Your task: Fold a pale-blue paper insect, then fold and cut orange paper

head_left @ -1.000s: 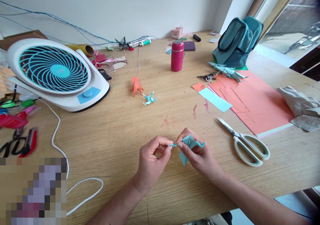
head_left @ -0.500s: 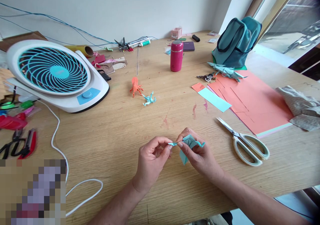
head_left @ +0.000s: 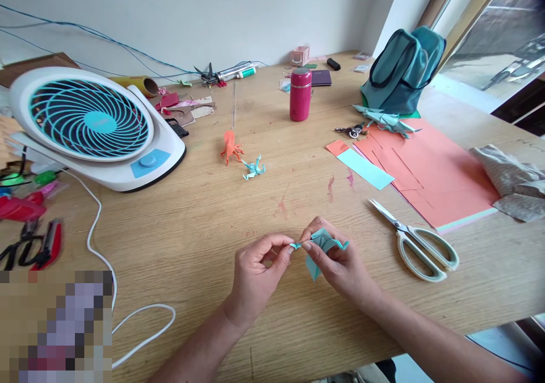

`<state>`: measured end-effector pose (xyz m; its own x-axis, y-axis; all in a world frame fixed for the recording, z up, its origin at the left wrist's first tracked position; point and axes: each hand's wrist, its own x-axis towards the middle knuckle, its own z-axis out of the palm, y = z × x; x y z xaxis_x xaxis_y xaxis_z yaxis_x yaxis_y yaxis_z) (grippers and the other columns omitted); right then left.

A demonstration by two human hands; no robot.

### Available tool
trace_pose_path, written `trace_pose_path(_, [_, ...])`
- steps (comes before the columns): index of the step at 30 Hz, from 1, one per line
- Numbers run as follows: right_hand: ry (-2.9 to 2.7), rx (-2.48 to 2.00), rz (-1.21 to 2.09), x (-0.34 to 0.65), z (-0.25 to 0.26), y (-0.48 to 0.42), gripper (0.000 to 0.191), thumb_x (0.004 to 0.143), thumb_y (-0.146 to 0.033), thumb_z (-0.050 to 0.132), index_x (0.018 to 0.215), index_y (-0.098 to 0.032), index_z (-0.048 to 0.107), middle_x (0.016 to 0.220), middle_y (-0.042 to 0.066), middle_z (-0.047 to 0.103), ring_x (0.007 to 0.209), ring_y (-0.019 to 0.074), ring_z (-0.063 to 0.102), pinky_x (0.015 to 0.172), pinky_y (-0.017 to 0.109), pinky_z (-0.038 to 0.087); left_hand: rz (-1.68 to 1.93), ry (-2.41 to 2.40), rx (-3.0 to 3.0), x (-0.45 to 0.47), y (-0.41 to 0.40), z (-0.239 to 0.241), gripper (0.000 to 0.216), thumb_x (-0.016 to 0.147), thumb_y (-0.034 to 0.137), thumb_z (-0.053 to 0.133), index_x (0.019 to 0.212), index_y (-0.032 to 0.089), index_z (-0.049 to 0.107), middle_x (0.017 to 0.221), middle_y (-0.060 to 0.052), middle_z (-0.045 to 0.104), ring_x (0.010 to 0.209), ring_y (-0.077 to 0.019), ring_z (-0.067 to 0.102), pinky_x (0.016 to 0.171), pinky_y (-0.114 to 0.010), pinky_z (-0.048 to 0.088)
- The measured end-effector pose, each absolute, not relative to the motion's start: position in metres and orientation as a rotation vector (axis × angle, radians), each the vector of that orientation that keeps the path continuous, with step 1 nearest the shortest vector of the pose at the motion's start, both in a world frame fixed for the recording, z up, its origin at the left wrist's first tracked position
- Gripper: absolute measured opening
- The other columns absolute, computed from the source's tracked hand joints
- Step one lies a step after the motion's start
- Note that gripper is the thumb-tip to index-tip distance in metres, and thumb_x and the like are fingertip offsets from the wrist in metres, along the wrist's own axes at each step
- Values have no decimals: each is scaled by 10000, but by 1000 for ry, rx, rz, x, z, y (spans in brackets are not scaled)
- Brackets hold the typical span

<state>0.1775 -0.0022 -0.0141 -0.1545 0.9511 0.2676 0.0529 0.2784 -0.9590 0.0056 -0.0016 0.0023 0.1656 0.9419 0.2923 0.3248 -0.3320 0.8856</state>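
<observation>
**Wood-grained table point(head_left: 191, 218), folded turquoise paper figure point(head_left: 322, 239) pinched above it**

The table's lower-left corner vanishes under a pixelated block; its right side runs out of frame. At left, a white plastic fan point(head_left: 101, 123) carries a swirling turquoise grille. A slack teal fabric bag point(head_left: 398, 74) stands far right, near flat, matte orange paper sheets point(head_left: 451, 179). Both forearms are cut off below. The bare left hand point(head_left: 259, 265) pinches the figure's narrow tip; the bare right hand point(head_left: 338, 265), just beside, grips its body, hiding the middle creases. Pale-handled steel scissors point(head_left: 403, 230) lie to the right. The figure is sharp-creased, with a curled point and a hanging flap.
</observation>
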Motion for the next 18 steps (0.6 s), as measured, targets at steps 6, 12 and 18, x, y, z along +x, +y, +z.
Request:
trace_pose_path(6, [-1500, -971, 1007, 179, -14, -3, 101, 938, -304, 652, 881, -221, 650, 815, 9, 572, 742, 159, 539, 684, 287, 418, 1155, 1197, 1676, 8, -6, 2, 91, 868, 134, 622, 875, 159, 709, 675, -3, 715, 551, -99, 668, 529, -161, 528])
trace_pose_path(12, [-1507, -964, 996, 178, -12, -4, 84, 956, -263, 621, 888, -221, 648, 816, 5, 569, 744, 153, 534, 681, 282, 414, 1212, 1160, 1719, 7, -8, -2, 97, 843, 114, 677, 911, 170, 719, 796, -17, 766, 614, -108, 715, 599, -167, 572])
trace_pose_path(18, [-1520, -939, 999, 178, -9, -5, 94, 951, -277, 629, 889, -215, 660, 806, 12, 580, 751, 163, 539, 697, 297, 420, 1254, 1159, 1806, 7, -8, 0, 111, 843, 81, 675, 894, 177, 698, 737, 24, 754, 595, -80, 709, 594, -127, 546])
